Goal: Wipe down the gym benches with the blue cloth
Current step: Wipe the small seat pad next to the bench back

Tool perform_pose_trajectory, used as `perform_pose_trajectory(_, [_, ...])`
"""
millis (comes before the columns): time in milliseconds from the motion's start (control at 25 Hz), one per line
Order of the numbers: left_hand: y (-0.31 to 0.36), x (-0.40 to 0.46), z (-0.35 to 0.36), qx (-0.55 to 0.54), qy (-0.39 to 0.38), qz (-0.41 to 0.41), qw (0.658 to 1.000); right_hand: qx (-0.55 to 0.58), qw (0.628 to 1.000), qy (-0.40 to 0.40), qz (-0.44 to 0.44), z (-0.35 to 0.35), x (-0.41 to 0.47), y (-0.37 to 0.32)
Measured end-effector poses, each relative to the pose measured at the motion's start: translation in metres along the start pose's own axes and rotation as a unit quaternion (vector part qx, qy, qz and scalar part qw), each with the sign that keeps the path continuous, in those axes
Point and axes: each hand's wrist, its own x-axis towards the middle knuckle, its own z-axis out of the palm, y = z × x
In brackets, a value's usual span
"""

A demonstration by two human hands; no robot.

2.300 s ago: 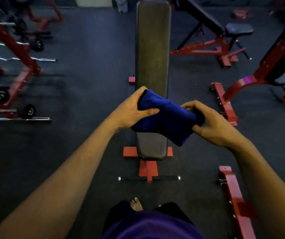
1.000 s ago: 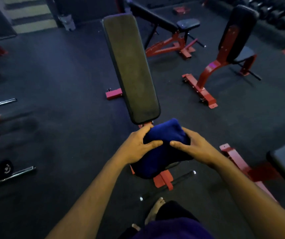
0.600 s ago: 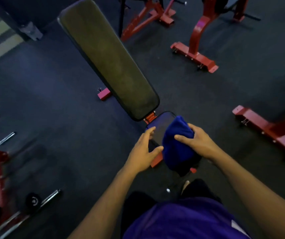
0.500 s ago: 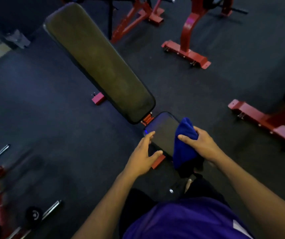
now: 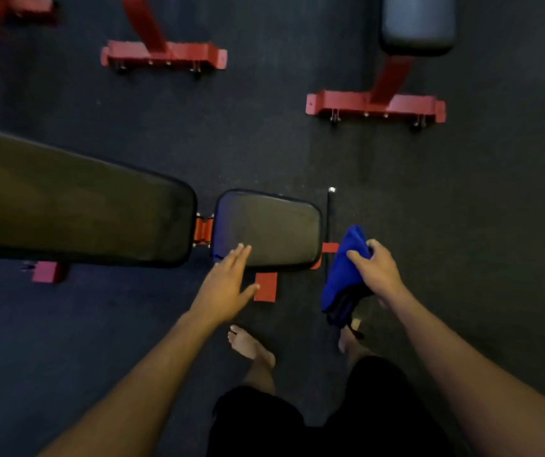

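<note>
A black padded bench lies across the view, its long back pad at the left and its small seat pad in the middle, joined by a red bracket. My left hand reaches flat, fingers straight, over the seat pad's near left corner. My right hand grips the bunched blue cloth, which hangs just right of the seat pad, past the bench's end.
Red frame feet of other benches stand on the dark floor at the top middle and top right, with a grey pad above the latter. A thin black bar runs along the bench's end. My bare feet stand close below.
My left hand has let go of the cloth and stretched flat toward the seat pad. My right hand carried the cloth to the bench's right end. The view swung, so the bench now lies sideways.
</note>
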Motion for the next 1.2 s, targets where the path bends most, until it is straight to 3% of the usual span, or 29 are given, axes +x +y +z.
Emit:
perform_pose_trajectory(160, [-0.024, 0.096, 0.035, 0.063, 0.025, 0.048, 0.997, 0.021, 0.999, 0.02, 0.021, 0.034, 0.046, 0.053])
perform_pose_trajectory(280, [-0.043, 0.17, 0.081, 0.121, 0.022, 0.062, 0.99, 0.056, 0.998, 0.031, -0.022, 0.063, 0.094, 0.092])
perform_pose_trajectory(360, [-0.065, 0.209, 0.123, 0.14, 0.067, 0.046, 0.987, 0.07, 0.995, 0.032, -0.064, 0.087, 0.137, 0.118])
perform_pose_trajectory(480, [-0.089, 0.229, 0.161, 0.182, 0.159, 0.048, 0.969, 0.054, 0.986, 0.064, -0.143, 0.125, 0.193, 0.127])
perform_pose_trajectory(640, [-0.095, 0.231, 0.165, 0.18, 0.193, 0.058, 0.963, -0.001, 0.97, 0.132, -0.203, 0.166, 0.223, 0.105])
perform_pose_trajectory(720, [-0.096, 0.233, 0.166, 0.179, 0.193, 0.065, 0.963, -0.001, 0.969, 0.109, -0.224, 0.164, 0.246, 0.086])
perform_pose_trajectory(840, [-0.099, 0.232, 0.169, 0.186, 0.195, 0.068, 0.961, 0.011, 0.986, 0.029, -0.165, 0.151, 0.278, 0.065])
perform_pose_trajectory(1040, [-0.098, 0.234, 0.168, 0.195, 0.197, 0.067, 0.958, 0.013, 0.986, 0.026, -0.161, 0.159, 0.209, 0.115])
perform_pose_trajectory(1200, [-0.099, 0.234, 0.17, 0.194, 0.206, 0.069, 0.957, -0.121, 0.978, 0.066, -0.155, 0.179, 0.154, 0.152])
